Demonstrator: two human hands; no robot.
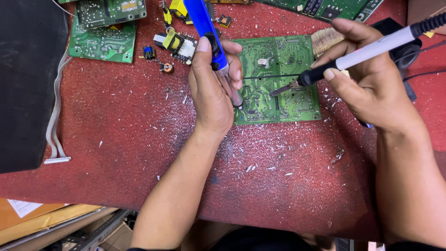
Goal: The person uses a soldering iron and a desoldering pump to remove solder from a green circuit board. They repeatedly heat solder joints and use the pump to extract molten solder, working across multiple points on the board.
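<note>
left forearm: bare, rising from the lower edge, angled up and slightly right | left hand (213, 90): back toward the camera, fingers curled shut in a grip, thumb pressed up along the side | right forearm: bare, entering from lower right | right hand (367, 86): fingers pinched pen-style, thumb forward

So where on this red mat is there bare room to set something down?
Free: the red mat between the black case and left hand, and the near strip below the green circuit board. Crowded: the far edge, with boards and loose components.
</note>
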